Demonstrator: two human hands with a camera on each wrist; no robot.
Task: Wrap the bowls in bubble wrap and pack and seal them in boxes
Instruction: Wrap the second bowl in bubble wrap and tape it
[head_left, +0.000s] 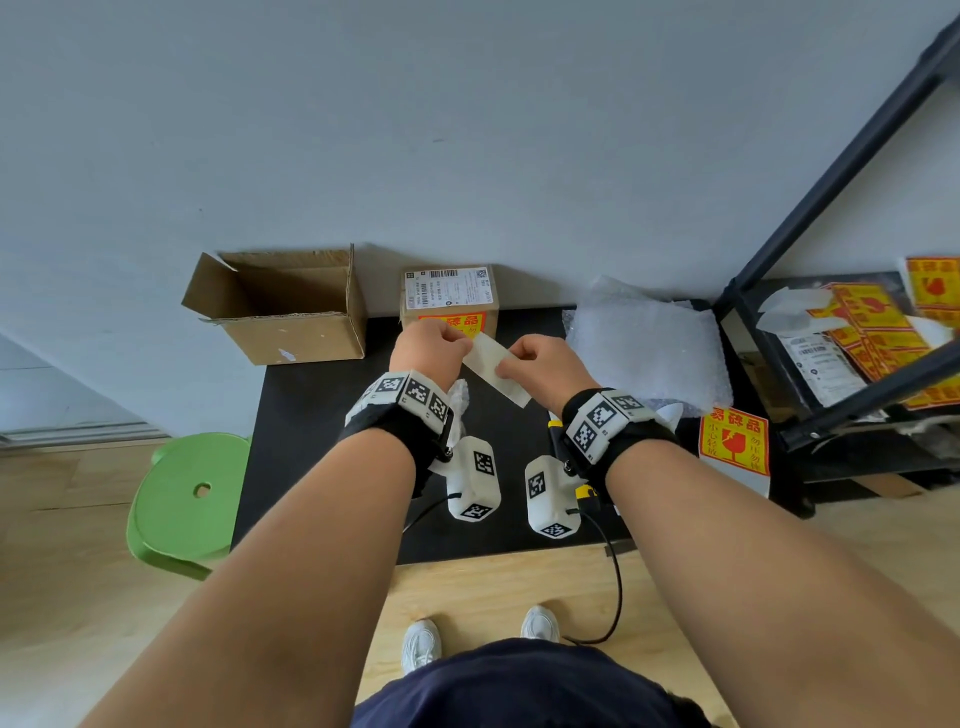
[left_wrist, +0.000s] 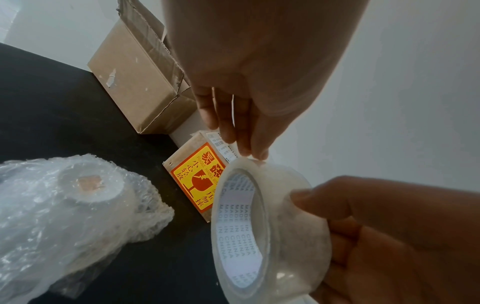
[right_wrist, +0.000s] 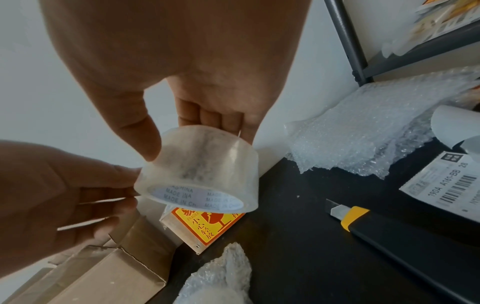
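Note:
Over the black mat (head_left: 322, 441) my right hand (head_left: 506, 369) grips a roll of clear packing tape (head_left: 493, 374), thumb on one side and fingers on the other (right_wrist: 197, 156). My left hand (head_left: 460, 338) pinches the roll's edge with its fingertips (left_wrist: 253, 156). A bowl wrapped in bubble wrap (left_wrist: 78, 205) lies on the mat below my left wrist, mostly hidden in the head view. An open, empty-looking cardboard box (head_left: 280, 306) stands at the mat's far left. A small sealed box with a yellow fragile sticker (head_left: 449, 301) sits against the wall just beyond my hands.
Loose bubble wrap sheets (head_left: 644, 348) are piled at the right. A yellow-and-black utility knife (right_wrist: 389, 232) and a shipping label (right_wrist: 446, 181) lie on the mat nearby. A dark metal rack (head_left: 831, 208) holds fragile stickers at far right. A green stool (head_left: 192, 493) stands at left.

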